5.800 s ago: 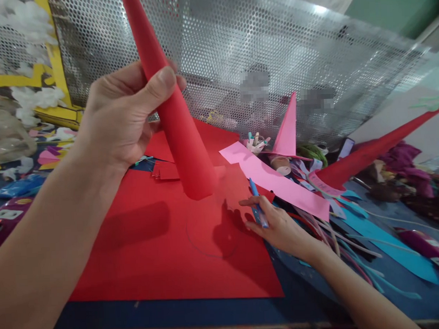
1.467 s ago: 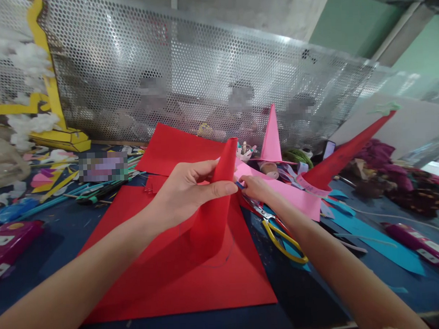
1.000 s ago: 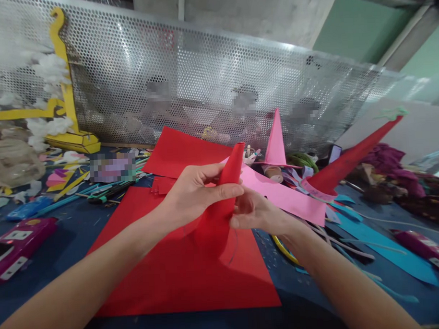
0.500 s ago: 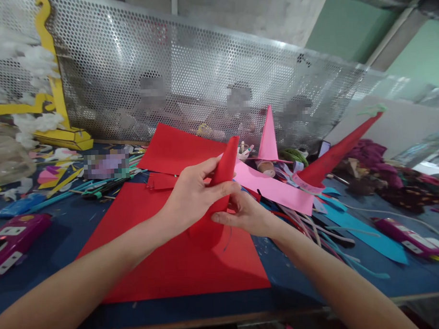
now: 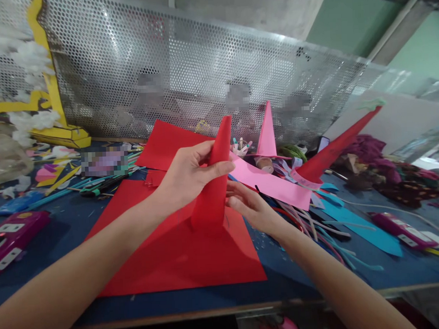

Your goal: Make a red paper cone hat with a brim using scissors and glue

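Note:
A red paper cone [image 5: 215,193] stands almost upright on a large flat red sheet [image 5: 143,263], its tip pointing up and leaning slightly right. My left hand [image 5: 194,172] is wrapped around the upper part of the cone, thumb across its front and the other fingers mostly behind it. Beside the cone's lower right side is my right hand [image 5: 251,206], fingers loosely bent and apart. Its fingertips are right at the cone's edge; whether they touch it I cannot tell. Behind the cone lies another red sheet [image 5: 172,144].
A pink cone hat [image 5: 267,136] and a pink strip [image 5: 274,182] are behind, right of centre. Farther right are a tall red cone hat [image 5: 334,148], blue paper [image 5: 366,231] and a purple power strip [image 5: 402,230]. Another purple power strip [image 5: 18,238] lies left. A perforated metal screen [image 5: 201,64] backs the table.
The cone has risen to a more upright pose, its tip moving up and slightly left. My right hand has loosened from the cone's lower side; my left hand still holds the cone.

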### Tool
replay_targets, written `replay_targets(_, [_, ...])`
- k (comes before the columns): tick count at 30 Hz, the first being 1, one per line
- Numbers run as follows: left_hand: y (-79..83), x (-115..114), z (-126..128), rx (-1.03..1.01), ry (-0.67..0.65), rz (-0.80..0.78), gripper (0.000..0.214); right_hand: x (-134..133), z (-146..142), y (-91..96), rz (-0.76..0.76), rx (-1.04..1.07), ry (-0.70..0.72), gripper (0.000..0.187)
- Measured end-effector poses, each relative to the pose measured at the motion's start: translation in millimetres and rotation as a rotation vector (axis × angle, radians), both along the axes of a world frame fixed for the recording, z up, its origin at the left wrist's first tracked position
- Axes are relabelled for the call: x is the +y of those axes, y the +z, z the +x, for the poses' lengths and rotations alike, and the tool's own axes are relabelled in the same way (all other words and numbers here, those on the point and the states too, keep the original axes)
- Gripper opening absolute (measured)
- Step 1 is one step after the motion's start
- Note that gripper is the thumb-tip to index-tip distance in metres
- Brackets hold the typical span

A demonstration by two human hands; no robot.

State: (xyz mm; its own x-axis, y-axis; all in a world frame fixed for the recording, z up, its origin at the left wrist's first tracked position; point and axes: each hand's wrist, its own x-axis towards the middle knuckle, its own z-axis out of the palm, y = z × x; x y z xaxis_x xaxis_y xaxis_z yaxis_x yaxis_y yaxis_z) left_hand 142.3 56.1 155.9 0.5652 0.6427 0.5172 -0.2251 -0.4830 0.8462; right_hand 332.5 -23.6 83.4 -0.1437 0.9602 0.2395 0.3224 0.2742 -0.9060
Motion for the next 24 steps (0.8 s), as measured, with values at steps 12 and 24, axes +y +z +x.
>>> replay_targets(12, [-7.5, 0, 7, 0.088, -0.032, 0.051, 0.020, -4, -7, -14.2, -0.158, -0.102, 0.074, 0.073])
replay_targets(24, [-7.9, -5, 9, 0.096, -0.008, 0.033, 0.019, 4, -9, -20.4, -0.135, -0.202, 0.087, 0.060])
